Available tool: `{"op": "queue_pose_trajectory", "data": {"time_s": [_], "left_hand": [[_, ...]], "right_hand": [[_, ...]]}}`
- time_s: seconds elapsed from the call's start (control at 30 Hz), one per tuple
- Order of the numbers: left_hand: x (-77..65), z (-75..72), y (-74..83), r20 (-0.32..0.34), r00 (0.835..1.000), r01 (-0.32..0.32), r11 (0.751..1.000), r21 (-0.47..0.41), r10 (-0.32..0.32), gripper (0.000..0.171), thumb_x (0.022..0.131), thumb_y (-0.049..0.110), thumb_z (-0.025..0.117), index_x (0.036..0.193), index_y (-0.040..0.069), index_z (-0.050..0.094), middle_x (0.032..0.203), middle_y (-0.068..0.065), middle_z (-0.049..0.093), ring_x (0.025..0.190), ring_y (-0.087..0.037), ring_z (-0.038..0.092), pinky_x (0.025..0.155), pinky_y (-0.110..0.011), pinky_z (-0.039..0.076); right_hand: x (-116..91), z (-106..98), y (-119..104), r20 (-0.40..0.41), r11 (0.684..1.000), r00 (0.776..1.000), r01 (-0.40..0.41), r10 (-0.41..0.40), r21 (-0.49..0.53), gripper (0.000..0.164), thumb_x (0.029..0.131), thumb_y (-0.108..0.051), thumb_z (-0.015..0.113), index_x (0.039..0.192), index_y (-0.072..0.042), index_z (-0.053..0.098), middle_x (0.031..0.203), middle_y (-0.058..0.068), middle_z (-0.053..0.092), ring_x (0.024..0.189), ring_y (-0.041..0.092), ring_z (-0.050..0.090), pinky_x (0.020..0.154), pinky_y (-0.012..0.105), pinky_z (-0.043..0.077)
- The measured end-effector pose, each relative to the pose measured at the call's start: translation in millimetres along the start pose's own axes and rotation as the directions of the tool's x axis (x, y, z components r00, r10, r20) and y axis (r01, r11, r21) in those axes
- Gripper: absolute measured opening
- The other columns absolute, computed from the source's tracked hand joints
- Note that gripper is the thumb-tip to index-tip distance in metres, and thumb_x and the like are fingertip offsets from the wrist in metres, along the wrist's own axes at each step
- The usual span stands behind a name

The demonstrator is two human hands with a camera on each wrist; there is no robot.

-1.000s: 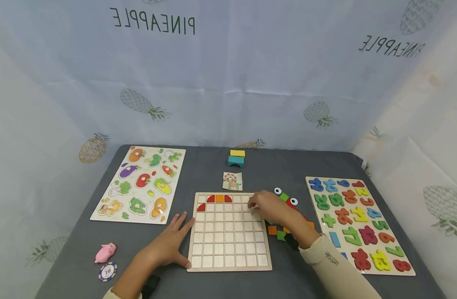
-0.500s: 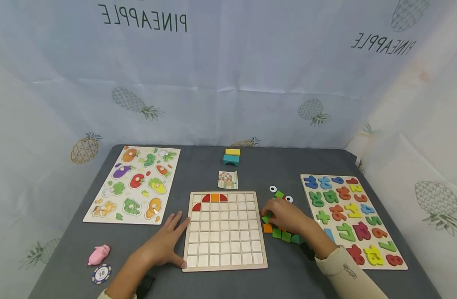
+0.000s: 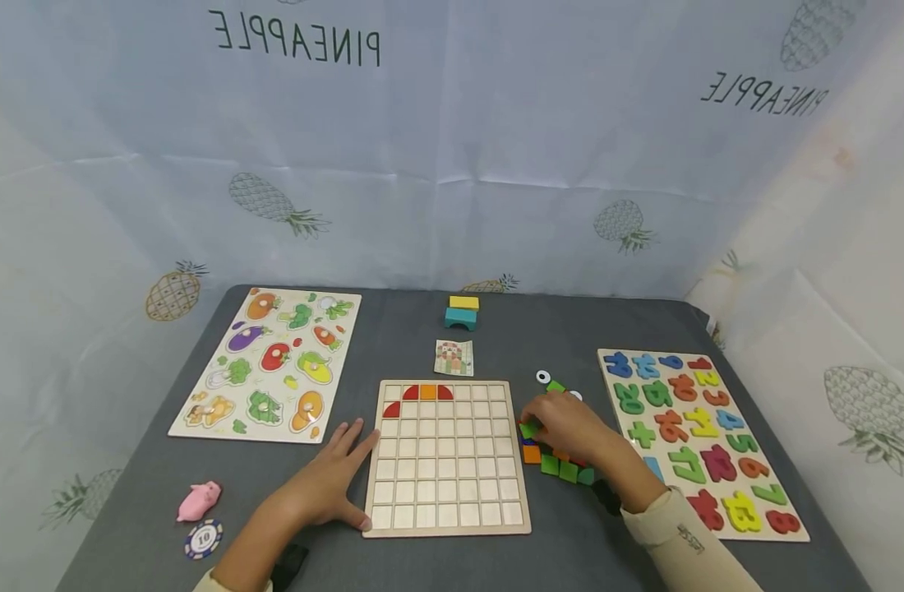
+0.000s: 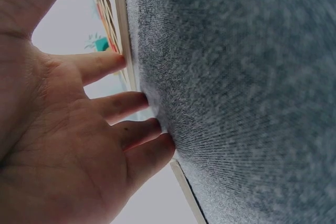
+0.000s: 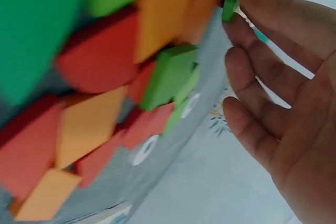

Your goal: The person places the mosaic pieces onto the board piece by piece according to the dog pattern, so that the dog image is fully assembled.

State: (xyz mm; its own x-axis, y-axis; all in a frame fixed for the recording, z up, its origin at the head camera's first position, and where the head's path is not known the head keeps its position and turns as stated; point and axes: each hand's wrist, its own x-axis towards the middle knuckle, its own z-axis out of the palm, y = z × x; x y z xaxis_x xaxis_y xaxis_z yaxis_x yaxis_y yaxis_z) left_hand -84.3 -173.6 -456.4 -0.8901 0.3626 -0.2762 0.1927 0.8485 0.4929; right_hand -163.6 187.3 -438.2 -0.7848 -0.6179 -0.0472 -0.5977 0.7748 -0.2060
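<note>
A wooden grid board lies mid-table. Near its top left sit red quarter-round pieces and an orange square. My left hand is spread at the board's left side, with thumb and fingertips touching its edge; in the left wrist view the fingers are straight. Right of the board, my right hand is over a pile of coloured blocks. Its thumb and index finger pinch a green block, seen edge-on in the right wrist view. Part of the pile, with an orange block, shows under the hand.
A picture card and teal and yellow blocks lie behind the board. A vegetable puzzle stands left, a number puzzle right. A pink pig and a poker chip lie front left.
My right hand has moved from the board's top right corner to the block pile and now pinches a green block. The left hand stays at the board's edge; the board's pieces look unchanged.
</note>
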Motion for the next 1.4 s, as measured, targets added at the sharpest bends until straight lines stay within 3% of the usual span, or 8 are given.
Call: {"op": "queue_pose_trajectory", "data": {"time_s": [0.17,0.33,0.53,0.7,1.07,1.23,1.4], "left_hand": [[-1.1,-2.1,1.5,0.004,1.0,0.008,1.0,0.003,-0.008,0.116,0.046,0.041,0.087,0.142,0.013,0.029,0.149,-0.016,0.015,0.136,-0.038,0.008,0.099,-0.055,0.027],[-1.0,-2.6,3.2,0.002,1.0,0.006,1.0,0.005,-0.006,0.115,0.046,0.041,0.087,0.142,0.013,0.03,0.149,-0.016,0.015,0.136,-0.037,0.008,0.1,-0.054,0.027],[-2.2,0.7,3.2,-0.001,1.0,0.015,1.0,0.003,-0.015,0.116,0.045,0.044,0.086,0.142,0.013,0.031,0.149,-0.017,0.016,0.136,-0.038,0.009,0.1,-0.054,0.026],[-1.8,2.6,1.6,-0.003,1.0,0.015,1.0,0.016,-0.015,0.116,0.046,0.046,0.086,0.142,0.013,0.03,0.149,-0.016,0.016,0.136,-0.038,0.009,0.1,-0.053,0.027],[2.8,-1.8,1.2,-0.011,1.0,-0.007,0.999,0.042,0.008,0.116,0.046,0.045,0.086,0.142,0.011,0.029,0.149,-0.018,0.016,0.136,-0.039,0.009,0.101,-0.052,0.027],[2.1,-0.7,-0.4,-0.013,1.0,-0.014,0.999,0.04,0.015,0.116,0.046,0.043,0.086,0.142,0.011,0.03,0.148,-0.018,0.016,0.136,-0.039,0.009,0.101,-0.053,0.027],[1.1,1.1,-1.1,-0.012,1.0,-0.022,0.999,0.027,0.022,0.115,0.046,0.042,0.086,0.141,0.01,0.03,0.148,-0.018,0.016,0.136,-0.04,0.008,0.101,-0.053,0.027]], "right_hand": [[19,-5,-16,0.002,0.999,0.999,0.041,-0.041,0.023,0.02,0.075,-0.019,0.073,0.095,-0.015,0.068,0.089,-0.005,0.066,0.077,0.009,0.059,0.067,0.026,0.048],[47,-5,-50,0.004,0.993,0.994,0.107,-0.108,0.039,0.019,0.078,-0.02,0.07,0.097,-0.016,0.068,0.094,-0.005,0.064,0.084,0.009,0.058,0.073,0.028,0.047],[80,10,-100,0.01,0.973,0.973,0.23,-0.23,0.037,0.014,0.081,-0.021,0.067,0.094,-0.017,0.069,0.092,-0.006,0.065,0.083,0.006,0.059,0.074,0.023,0.048],[101,26,-127,0.024,0.969,0.969,0.248,-0.248,-0.019,0.012,0.082,-0.021,0.066,0.093,-0.018,0.07,0.089,-0.007,0.064,0.078,0.004,0.058,0.068,0.019,0.047],[120,33,-143,-0.012,0.951,0.97,0.234,-0.242,-0.203,0.006,0.081,-0.021,0.067,0.085,-0.02,0.07,0.083,-0.006,0.064,0.071,0.005,0.059,0.064,0.021,0.047],[123,34,-149,-0.044,0.932,0.968,0.225,-0.247,-0.285,0.009,0.083,-0.018,0.063,0.084,-0.02,0.071,0.077,-0.005,0.063,0.067,0.007,0.059,0.063,0.024,0.048],[124,34,-153,-0.016,0.894,0.969,0.222,-0.247,-0.388,0.01,0.084,-0.016,0.062,0.084,-0.02,0.072,0.078,-0.004,0.062,0.065,0.009,0.059,0.061,0.026,0.048]]}}
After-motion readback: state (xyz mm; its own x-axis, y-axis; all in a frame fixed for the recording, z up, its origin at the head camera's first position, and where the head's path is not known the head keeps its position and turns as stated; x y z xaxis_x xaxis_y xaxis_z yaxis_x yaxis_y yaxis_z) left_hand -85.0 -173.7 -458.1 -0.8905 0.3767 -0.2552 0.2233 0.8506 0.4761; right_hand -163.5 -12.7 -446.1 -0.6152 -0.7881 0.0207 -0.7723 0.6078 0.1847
